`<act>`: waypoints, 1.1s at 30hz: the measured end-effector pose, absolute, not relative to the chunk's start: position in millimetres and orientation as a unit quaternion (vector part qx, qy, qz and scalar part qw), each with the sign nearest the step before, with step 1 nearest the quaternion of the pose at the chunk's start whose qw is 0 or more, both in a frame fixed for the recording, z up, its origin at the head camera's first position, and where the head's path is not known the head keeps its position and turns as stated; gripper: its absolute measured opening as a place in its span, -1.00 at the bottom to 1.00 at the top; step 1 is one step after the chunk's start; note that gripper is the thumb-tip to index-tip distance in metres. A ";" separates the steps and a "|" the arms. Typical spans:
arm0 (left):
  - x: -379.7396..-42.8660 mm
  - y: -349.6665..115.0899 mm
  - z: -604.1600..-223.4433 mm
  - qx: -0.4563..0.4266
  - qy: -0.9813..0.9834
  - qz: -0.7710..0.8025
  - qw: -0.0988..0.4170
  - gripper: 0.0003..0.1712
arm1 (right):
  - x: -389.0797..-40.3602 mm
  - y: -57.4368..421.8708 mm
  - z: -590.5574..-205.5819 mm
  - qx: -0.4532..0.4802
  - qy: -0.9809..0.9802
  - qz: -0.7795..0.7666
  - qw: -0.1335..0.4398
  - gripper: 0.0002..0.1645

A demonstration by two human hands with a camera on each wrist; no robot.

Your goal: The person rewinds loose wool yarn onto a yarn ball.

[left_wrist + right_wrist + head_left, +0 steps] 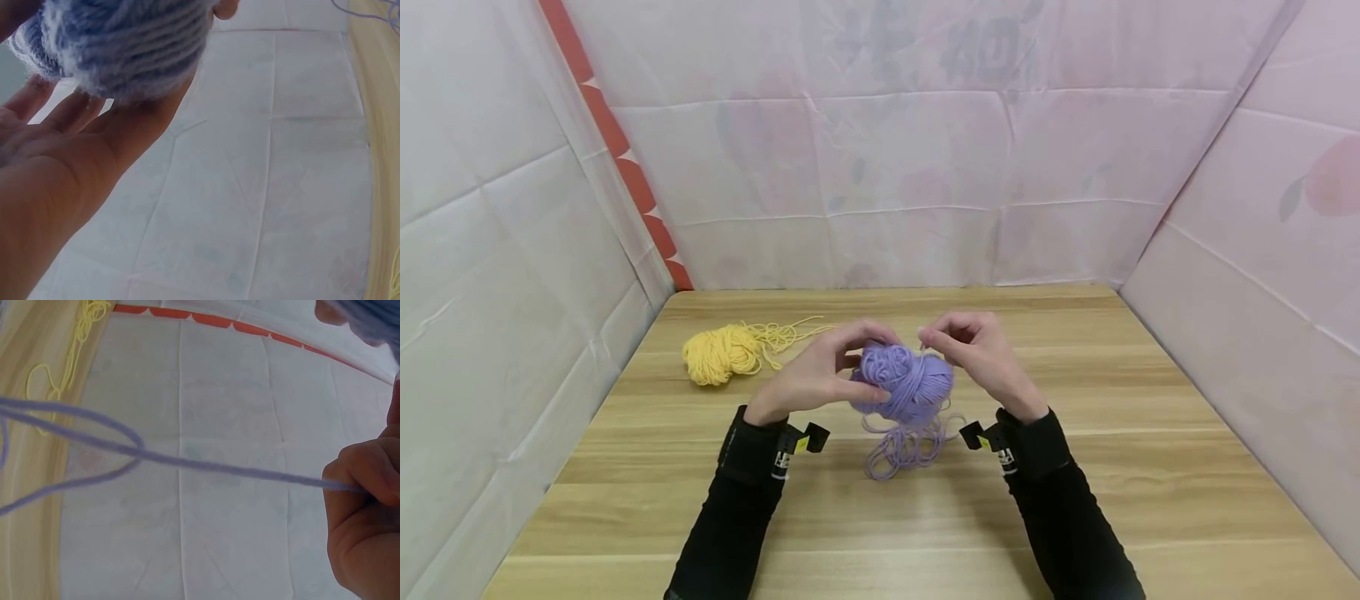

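Observation:
A ball of purple yarn [917, 387] is held up over the table by my left hand [820, 371], thumb on its near side and fingers behind it. The left wrist view shows the wound purple yarn [125, 50] resting against the fingers. Just right of the ball, my right hand [981, 354] pinches a purple strand between thumb and curled fingers. In the right wrist view that strand [237, 470] runs taut from the right hand [369, 500] through a loop. Loose purple loops [898, 450] lie below the ball.
A ball of yellow yarn [718, 354] lies at the back left of the wooden table [1150, 500], its loose strands [782, 335] trailing right. Pale printed sheets [910, 167] wall the table at the back and both sides.

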State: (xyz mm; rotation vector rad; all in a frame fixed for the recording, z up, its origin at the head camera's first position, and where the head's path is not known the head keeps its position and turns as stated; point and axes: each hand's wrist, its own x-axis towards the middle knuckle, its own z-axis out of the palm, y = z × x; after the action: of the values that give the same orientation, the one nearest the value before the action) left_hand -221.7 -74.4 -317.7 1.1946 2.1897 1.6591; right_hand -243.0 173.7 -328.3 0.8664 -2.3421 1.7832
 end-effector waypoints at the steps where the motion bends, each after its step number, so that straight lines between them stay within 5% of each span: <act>1: -221.2 -74.6 -317.5 0.400 0.724 0.557 0.074 -0.41 | -243.6 172.3 -329.3 0.280 -0.761 0.584 0.034 -0.80; 12: -219.2 -78.3 -314.3 0.381 0.680 0.621 0.077 -0.36 | -248.0 161.1 -338.7 0.286 -0.740 0.609 0.006 -0.90; 16: -218.3 -79.2 -313.8 0.350 0.659 0.663 0.063 -0.35 | -247.7 157.7 -341.0 0.285 -0.739 0.610 0.019 -0.72; 22: -217.4 -80.3 -312.7 0.297 0.634 0.713 0.031 -0.37 | -248.5 154.5 -344.8 0.299 -0.720 0.626 0.015 -0.56; 33: -224.4 -79.8 -313.5 0.207 0.562 0.797 -0.072 -0.45 | -246.6 148.9 -343.6 0.303 -0.757 0.578 -0.011 -0.73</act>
State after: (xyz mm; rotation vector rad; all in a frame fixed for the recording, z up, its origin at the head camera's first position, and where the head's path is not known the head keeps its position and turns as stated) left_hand -224.4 -79.8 -313.5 0.6810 1.8523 2.6260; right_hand -246.6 148.9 -343.6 0.9591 -2.3967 1.8297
